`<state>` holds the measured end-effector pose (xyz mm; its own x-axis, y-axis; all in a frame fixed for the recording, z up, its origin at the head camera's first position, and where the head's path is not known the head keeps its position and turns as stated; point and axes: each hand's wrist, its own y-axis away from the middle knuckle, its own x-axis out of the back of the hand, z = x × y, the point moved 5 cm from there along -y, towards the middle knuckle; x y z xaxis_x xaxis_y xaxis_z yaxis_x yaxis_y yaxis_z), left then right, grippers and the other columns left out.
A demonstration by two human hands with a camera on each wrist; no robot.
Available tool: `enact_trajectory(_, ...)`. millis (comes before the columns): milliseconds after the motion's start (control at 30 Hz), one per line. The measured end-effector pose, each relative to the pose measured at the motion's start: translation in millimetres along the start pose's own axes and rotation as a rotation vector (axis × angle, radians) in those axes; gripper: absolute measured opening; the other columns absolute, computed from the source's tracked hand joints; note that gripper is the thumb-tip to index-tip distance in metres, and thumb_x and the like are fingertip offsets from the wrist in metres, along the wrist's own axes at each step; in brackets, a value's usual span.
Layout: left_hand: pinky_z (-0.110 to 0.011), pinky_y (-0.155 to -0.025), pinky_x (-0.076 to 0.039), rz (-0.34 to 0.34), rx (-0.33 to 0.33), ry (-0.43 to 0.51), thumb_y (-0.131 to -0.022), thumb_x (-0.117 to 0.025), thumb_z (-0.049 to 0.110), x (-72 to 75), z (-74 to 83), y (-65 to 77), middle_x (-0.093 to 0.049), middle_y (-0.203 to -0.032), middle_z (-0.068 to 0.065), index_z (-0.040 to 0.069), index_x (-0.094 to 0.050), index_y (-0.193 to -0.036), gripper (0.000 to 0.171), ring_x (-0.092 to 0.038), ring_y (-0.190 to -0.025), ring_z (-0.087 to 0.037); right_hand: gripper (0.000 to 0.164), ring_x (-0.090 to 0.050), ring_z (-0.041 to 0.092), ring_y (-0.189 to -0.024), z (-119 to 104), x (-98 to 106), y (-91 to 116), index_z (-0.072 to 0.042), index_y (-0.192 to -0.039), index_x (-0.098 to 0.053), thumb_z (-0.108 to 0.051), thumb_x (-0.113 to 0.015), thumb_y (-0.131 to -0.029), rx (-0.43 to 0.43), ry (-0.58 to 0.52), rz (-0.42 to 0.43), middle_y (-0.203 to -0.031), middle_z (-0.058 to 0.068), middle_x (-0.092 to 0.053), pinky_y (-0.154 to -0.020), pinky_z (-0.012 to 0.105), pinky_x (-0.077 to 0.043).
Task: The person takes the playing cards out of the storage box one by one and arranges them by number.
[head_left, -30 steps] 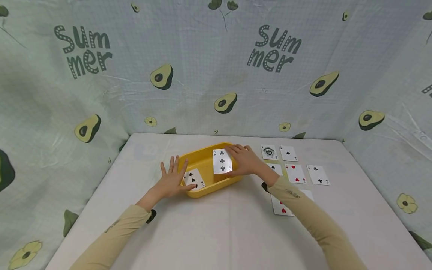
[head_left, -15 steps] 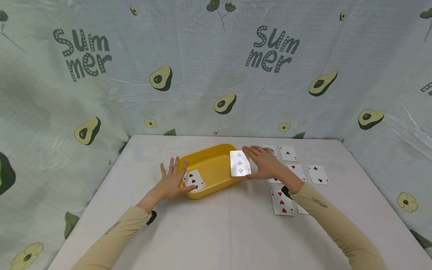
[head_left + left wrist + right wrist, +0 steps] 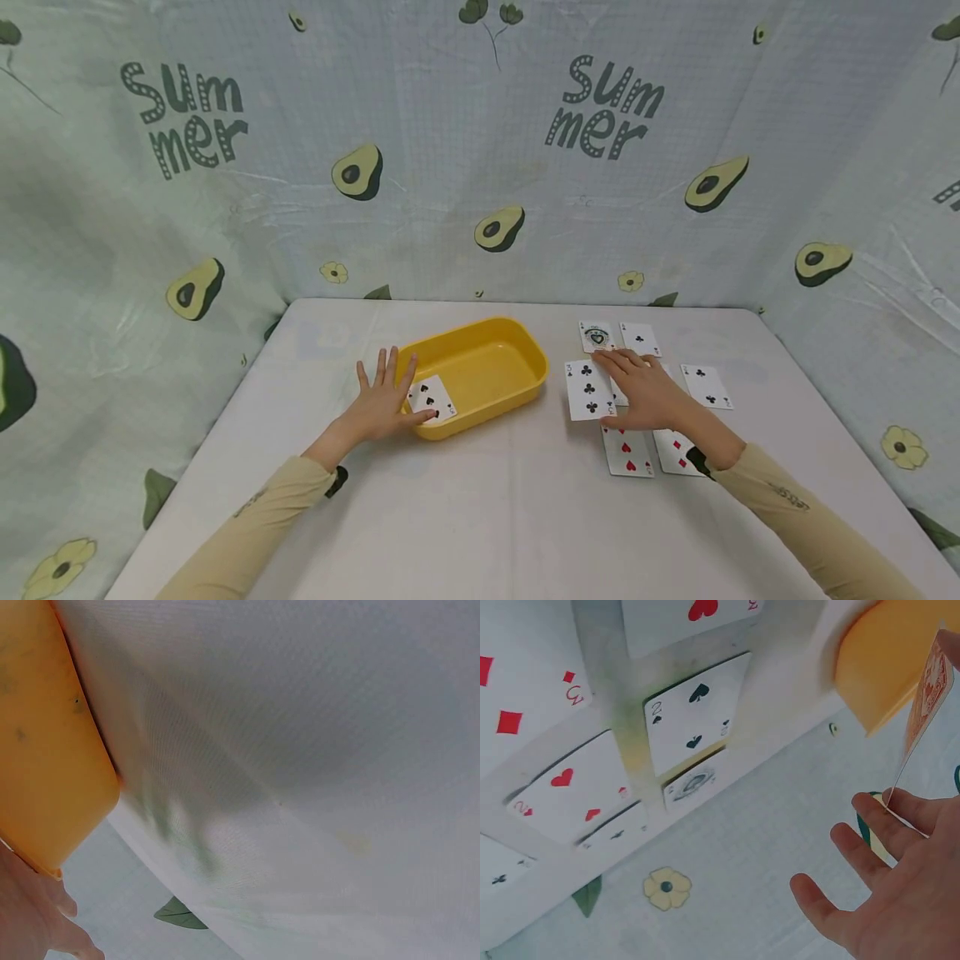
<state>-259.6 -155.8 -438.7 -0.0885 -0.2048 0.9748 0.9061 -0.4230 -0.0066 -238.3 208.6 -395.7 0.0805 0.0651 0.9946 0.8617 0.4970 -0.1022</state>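
My right hand [image 3: 648,392] pinches a three of clubs [image 3: 588,390] by its opposite edges, face up, to the right of the yellow tray [image 3: 517,402]. In the right wrist view this card [image 3: 928,694] shows its reddish back, with the fingers of the hand [image 3: 900,892] at its edge. Below the held card lies the three of hearts [image 3: 627,454]; the two of spades [image 3: 694,716] is partly covered in the head view. My left hand [image 3: 381,406] rests with spread, straight fingers at the tray's left end. Inside that end lies a spades card [image 3: 432,398].
At the back right lie an ace of spades [image 3: 596,337] and an ace of clubs [image 3: 640,339]. Further right is a two of clubs [image 3: 707,387]. A two of hearts [image 3: 574,787] and a three of diamonds [image 3: 675,452] lie around the right hand. Patterned sheeting [image 3: 420,108] stands behind the table.
My right hand has carried the three of clubs out from over the tray, to the right and slightly nearer, toward the laid-out cards. The left hand and tray have stayed put.
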Motion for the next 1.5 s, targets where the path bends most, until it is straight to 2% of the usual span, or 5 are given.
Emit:
enact_trajectory(300,-0.069,-0.096,0.011,-0.002,0.003,0.006,-0.078,-0.050,0.063,0.0,-1.0,-0.6,0.009,-0.146,-0.029,0.006,-0.004,-0.144,0.099,0.012,-0.133,-0.046,0.091,-0.035,0.031,-0.122,12.8,6.2,31.4,-0.006,-0.135,-0.032,-0.047,-0.071,-0.063,0.008,0.047,0.008,-0.136,0.010,-0.040,-0.089,0.059,-0.031)
enact_trajectory(600,-0.069,-0.096,0.011,-0.001,-0.002,0.000,-0.077,-0.046,0.067,-0.6,-3.5,-0.8,0.009,-0.146,-0.029,0.007,-0.003,-0.144,0.100,0.012,-0.133,-0.046,0.091,-0.035,0.034,-0.119,32.7,2.5,68.3,-0.010,-0.131,-0.034,-0.042,-0.077,-0.059,-0.089,0.029,-0.054,-0.125,0.013,-0.049,-0.087,0.058,-0.030)
enact_trajectory(1067,-0.070,-0.096,0.008,0.004,-0.013,-0.007,-0.078,-0.049,0.063,1.2,-0.8,0.5,0.008,-0.145,-0.030,0.006,-0.005,-0.144,0.097,0.009,-0.133,-0.047,0.094,-0.036,0.034,-0.114,70.2,-10.3,118.8,-0.011,-0.130,-0.034,-0.041,-0.080,-0.054,-0.155,0.000,-0.098,-0.121,0.014,-0.053,-0.080,0.053,-0.031)
enact_trajectory(1500,-0.070,-0.095,0.010,0.003,-0.011,0.006,-0.079,-0.050,0.062,1.5,0.4,1.0,0.008,-0.145,-0.030,0.005,-0.006,-0.144,0.097,0.010,-0.133,-0.047,0.094,-0.038,0.033,-0.110,95.9,-18.8,141.9,-0.012,-0.129,-0.030,-0.040,-0.080,-0.054,-0.198,-0.008,-0.107,-0.122,0.017,-0.050,-0.078,0.056,-0.031)
